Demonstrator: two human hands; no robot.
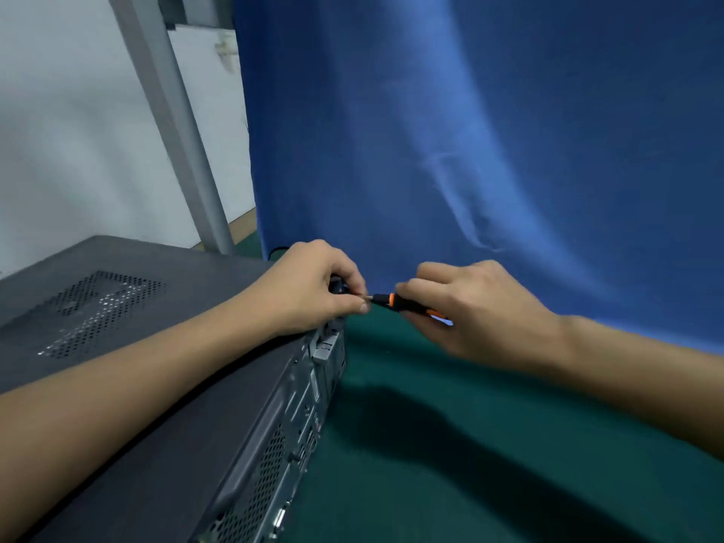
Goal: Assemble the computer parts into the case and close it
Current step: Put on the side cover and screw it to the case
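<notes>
Blue cloth (470, 131) is hanging as a backdrop over most of the far side, coming right down to the table. Green mat (450, 456) is covering the table on the right, with arm shadows falling across it. A white wall (58, 131) is showing on the left, and a grey post (172, 131) is leaning up past it.

The case (156, 366) is lying flat on the left part of the table with its dark lid on and a vent patch (102, 307) facing up. Its rear panel (282, 444) is facing the mat.

The left hand (313, 291) is sitting at the case's far rear corner, with its forearm lying across the lid. Its fingers are curling in and pinching the metal tip of the screwdriver (391, 300). The right hand (470, 307) is wrapping its fingers round the orange and black handle, holding the tool roughly level and pointing at that corner. What's under the left fingertips is hidden, so I can't tell.
</notes>
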